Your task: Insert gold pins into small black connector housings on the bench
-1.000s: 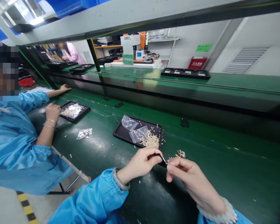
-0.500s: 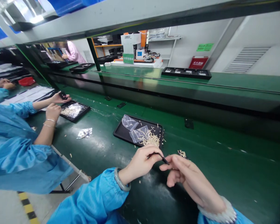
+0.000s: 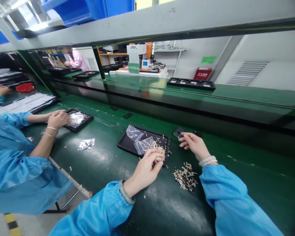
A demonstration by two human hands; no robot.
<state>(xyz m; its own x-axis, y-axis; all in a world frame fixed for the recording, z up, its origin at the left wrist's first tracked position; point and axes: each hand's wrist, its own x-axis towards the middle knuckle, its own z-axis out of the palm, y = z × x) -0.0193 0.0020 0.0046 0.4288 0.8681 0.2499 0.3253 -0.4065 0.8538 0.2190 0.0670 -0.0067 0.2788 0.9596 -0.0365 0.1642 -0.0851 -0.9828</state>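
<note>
My left hand (image 3: pixel 146 168) is over the front right corner of a black tray (image 3: pixel 125 141), its fingers curled and the thumb a little apart from them. A heap of small pale strips (image 3: pixel 159 147) lies under and beside those fingertips, beside clear plastic bags (image 3: pixel 144 146) in the tray. Farther back, my right hand (image 3: pixel 195 144) has its fingertips closed on the edge of a small black plate (image 3: pixel 178 132) with holes, at the bench surface. Between my forearms lies a loose pile of pale and dark strips (image 3: pixel 185 177).
At left, a co-worker's hands (image 3: pixel 57 118) are together beside another black tray (image 3: pixel 82 124). A crumpled clear bag (image 3: pixel 87 144) lies between us. Small black parts (image 3: pixel 128 115) rest near the back ledge. A long black tray (image 3: pixel 191 84) stands on the raised shelf.
My hands have moved apart. The right one went back and left with the black plate; the left one moved toward the tray's strips. The strip pile is now uncovered. The co-worker's hands came together.
</note>
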